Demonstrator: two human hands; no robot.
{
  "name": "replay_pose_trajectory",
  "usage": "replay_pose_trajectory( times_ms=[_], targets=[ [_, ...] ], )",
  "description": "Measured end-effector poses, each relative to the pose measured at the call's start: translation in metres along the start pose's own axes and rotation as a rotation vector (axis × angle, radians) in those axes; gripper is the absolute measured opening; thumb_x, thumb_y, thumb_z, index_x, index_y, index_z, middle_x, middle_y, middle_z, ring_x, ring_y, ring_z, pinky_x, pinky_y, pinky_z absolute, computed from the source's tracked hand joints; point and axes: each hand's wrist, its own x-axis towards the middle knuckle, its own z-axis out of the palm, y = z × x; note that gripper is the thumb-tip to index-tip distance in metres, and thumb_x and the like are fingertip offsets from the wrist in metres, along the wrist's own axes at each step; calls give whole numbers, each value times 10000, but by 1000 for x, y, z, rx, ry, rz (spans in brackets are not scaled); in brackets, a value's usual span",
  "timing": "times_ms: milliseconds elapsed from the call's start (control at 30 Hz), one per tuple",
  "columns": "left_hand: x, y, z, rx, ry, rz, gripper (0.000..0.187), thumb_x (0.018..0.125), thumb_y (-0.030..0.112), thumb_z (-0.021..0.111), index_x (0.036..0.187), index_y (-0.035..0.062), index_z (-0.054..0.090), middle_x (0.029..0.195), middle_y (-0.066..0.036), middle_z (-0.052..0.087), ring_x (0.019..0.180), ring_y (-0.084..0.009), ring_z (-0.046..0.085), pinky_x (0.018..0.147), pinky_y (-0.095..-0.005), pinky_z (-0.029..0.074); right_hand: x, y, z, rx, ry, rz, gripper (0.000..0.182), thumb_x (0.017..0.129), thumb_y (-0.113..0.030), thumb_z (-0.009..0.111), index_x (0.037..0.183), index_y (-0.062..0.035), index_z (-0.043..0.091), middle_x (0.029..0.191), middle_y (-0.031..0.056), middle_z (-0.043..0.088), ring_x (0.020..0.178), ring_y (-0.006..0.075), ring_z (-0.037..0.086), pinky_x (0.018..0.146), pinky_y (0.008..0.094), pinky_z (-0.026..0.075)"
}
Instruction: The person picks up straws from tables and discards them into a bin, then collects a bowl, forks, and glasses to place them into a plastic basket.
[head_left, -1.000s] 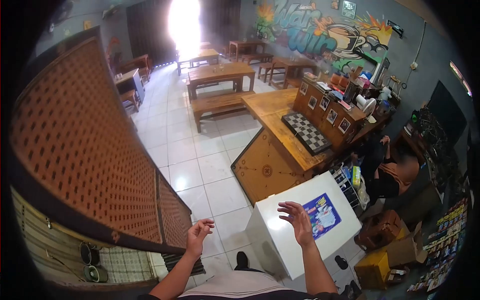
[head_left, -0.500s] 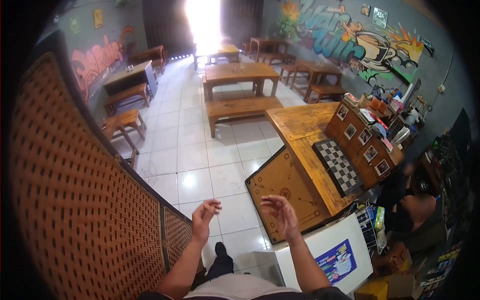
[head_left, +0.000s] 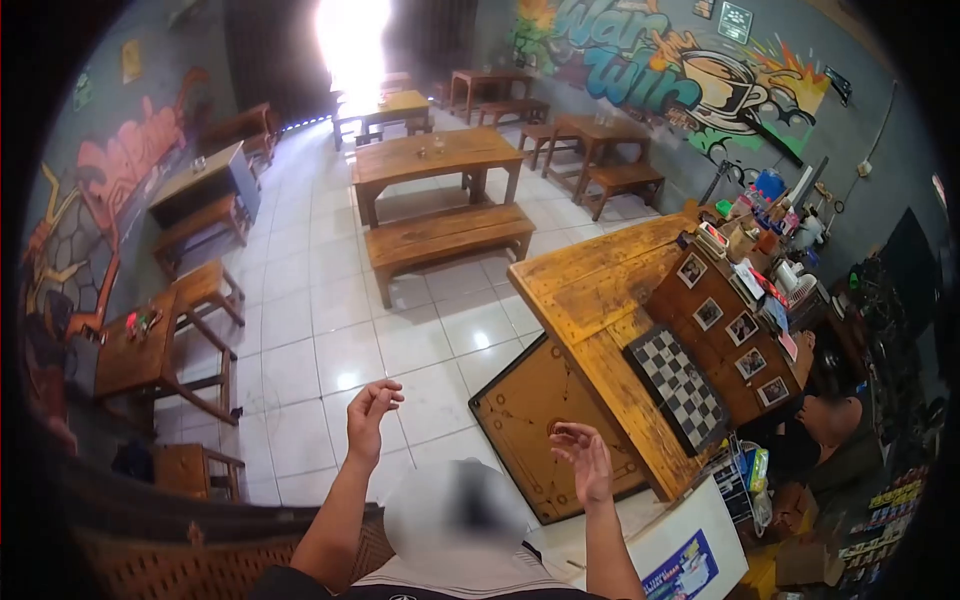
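Both my hands are raised in front of me, above the tiled floor (head_left: 290, 420). My left hand (head_left: 370, 420) has its fingers loosely bent, with nothing seen in it. To the right, my right hand (head_left: 585, 465) is held with its fingers apart and is empty. Behind it in view, a carrom board (head_left: 520, 425) leans against the wooden counter (head_left: 595, 290). A black-and-white chessboard (head_left: 678, 385) lies on the counter top. Below my right hand stands a white box-like unit (head_left: 725, 545) with a blue sticker.
A wooden bench (head_left: 450, 240) and table (head_left: 430, 155) stand ahead. More tables and benches line both walls, with a small wooden table (head_left: 140, 350) at left. A woven screen (head_left: 220, 560) is at lower left. Another person's knee (head_left: 830, 420) shows at right beside the cluttered counter.
My view has turned and moved forward, past the woven screen, which now sits low at the left. The left wall's table has come into sight. Both hands stay raised and empty.
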Motion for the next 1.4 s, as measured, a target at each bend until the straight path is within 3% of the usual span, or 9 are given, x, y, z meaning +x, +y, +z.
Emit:
replay_pose_trajectory(
  times_ms=[200,500,667,800,900,1067,1133,1233,1400],
  targets=[
    [92,-33,17,89,-29,-98,264,955,280,528,800,68,523,1056,-101,599,895,-163,592,791,-318,477,119,19,-11,109,81,68,430,993,-391,388,1189,-41,544,1195,123,595,1071,220,580,897,365,455],
    [215,-48,12,69,-37,-60,257,950,282,542,818,62,541,1054,-92,606,885,-161,605,786,-319,484,343,7,65,-27,-300,41,419,997,-369,401,1190,-24,542,1214,133,575,1070,208,574,910,346,448],
    [286,-68,-28,40,44,-107,244,960,286,526,923,51,578,1055,-76,607,881,-155,602,763,-311,484,420,43,93,3,-304,14,401,994,-359,422,1178,-29,559,1189,93,593,1041,169,584,881,318,458],
    [374,-64,-64,100,33,-166,269,963,312,519,943,51,580,1050,-67,608,871,-149,595,752,-302,481,454,72,92,43,-199,57,405,996,-364,418,1175,-26,553,1171,100,593,1026,179,587,860,310,462],
    [474,-59,-79,79,-23,-74,312,975,337,500,976,37,588,1037,-62,610,876,-136,591,757,-283,474,487,72,77,73,54,140,408,998,-366,407,1181,-26,540,1161,109,593,1010,193,590,848,316,465],
    [575,-67,-23,117,-228,-125,252,969,246,500,842,42,577,997,-70,626,875,-135,590,783,-276,459,506,66,63,130,322,-13,404,997,-372,406,1175,-32,532,1145,111,595,994,202,594,841,325,470],
    [606,-93,5,91,-425,-108,279,977,284,500,976,19,588,1047,-77,609,876,-145,600,785,-279,468,518,65,56,135,400,-35,390,995,-367,412,1144,-30,542,1126,114,601,976,204,601,835,328,476],
    [638,-113,63,-3,-474,-215,212,937,202,567,786,60,521,1053,-79,613,889,-155,595,803,-301,459,541,70,35,91,480,-54,376,993,-363,416,1101,-29,553,1092,114,612,951,206,611,830,331,481],
    [706,-138,132,-17,-548,-264,226,932,220,584,785,61,521,1044,-71,616,883,-149,587,818,-300,448,600,73,-20,157,663,-46,342,990,-353,430,1039,-45,568,1037,101,627,904,196,619,800,319,479]
  ],
)
